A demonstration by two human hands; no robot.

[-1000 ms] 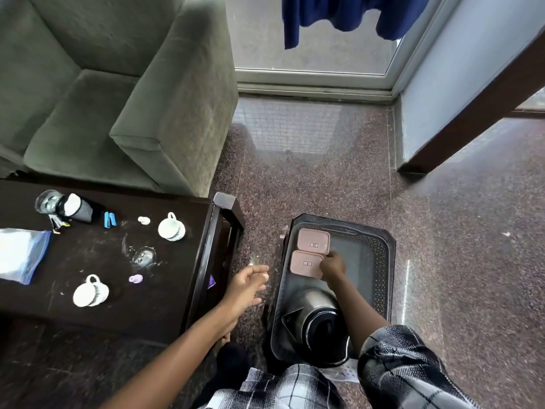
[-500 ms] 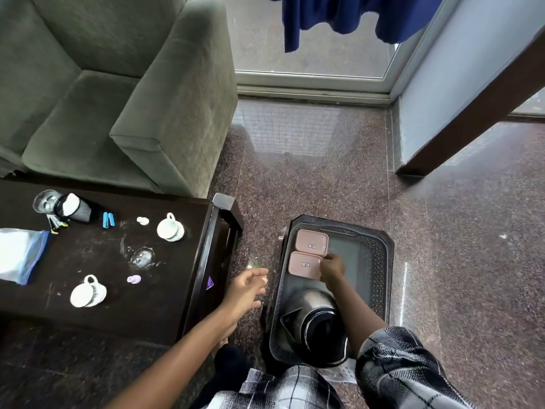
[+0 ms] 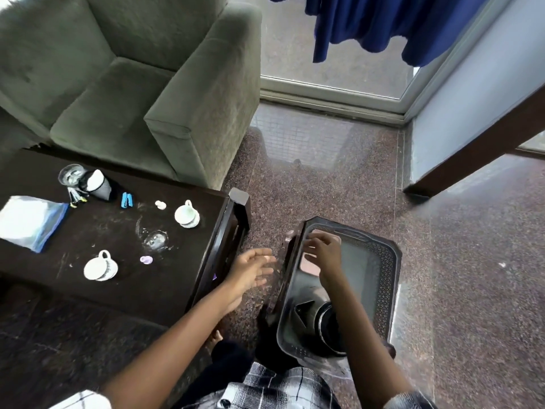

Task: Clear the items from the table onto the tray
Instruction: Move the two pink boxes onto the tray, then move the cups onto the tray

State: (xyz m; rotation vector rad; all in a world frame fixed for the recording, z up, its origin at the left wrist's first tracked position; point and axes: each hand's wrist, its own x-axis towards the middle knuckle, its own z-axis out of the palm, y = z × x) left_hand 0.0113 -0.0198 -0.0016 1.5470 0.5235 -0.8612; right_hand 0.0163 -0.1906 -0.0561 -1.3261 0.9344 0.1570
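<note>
A dark plastic tray point(image 3: 392, 278) lies on the floor to the right of the dark low table point(image 3: 97, 290). In the tray are a black kettle point(image 3: 321, 323) and pink lidded boxes point(image 3: 308, 264), mostly hidden under my right hand point(image 3: 324, 252), which hovers over them with fingers spread. My left hand point(image 3: 250, 271) is open, palm up, between table and tray. On the table stand two white cups on saucers point(image 3: 186, 214) point(image 3: 100, 266), a clear glass point(image 3: 70, 174), a black-and-white pouch point(image 3: 97, 184), a plastic bag point(image 3: 29, 221), a blue clip point(image 3: 126, 199) and a glass dish point(image 3: 154, 239).
A small purple piece point(image 3: 146, 259) and a small white piece point(image 3: 160, 204) also lie on the table. A green armchair point(image 3: 132, 84) stands behind the table. Blue cloth point(image 3: 383, 22) hangs above the glass door. A wall corner with dark skirting point(image 3: 472, 152) juts in at the right.
My right hand has moved from the near pink box's right edge up and left over both boxes, fingers now spread. My left hand has stayed beside the tray. The camera view has shifted.
</note>
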